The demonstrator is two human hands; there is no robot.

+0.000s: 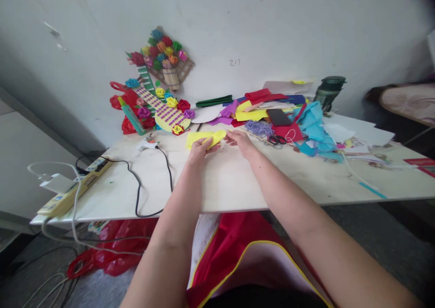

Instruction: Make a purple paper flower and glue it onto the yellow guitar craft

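A piece of yellow crepe paper (193,138) is held just above the white table. My left hand (201,149) grips it from below, with the thumb lying over its front and the fingers closed behind. At the paper's right end, my right hand (239,142) pinches the edge between thumb and fingers. The paper looks folded or slightly curled between the two hands. To the left of my hands lies a white glue gun (148,143) with a black cord. Scissors (277,139) with dark handles rest to the right, beside purple yarn (258,127).
Coloured paper (251,113), a phone (279,117) and blue crepe paper (312,124) lie heaped at the back right, near a dark bottle (329,93). A flower-trimmed guitar craft (163,111) and a green glue bottle (132,117) stand back left. A power strip (76,188) lies left.
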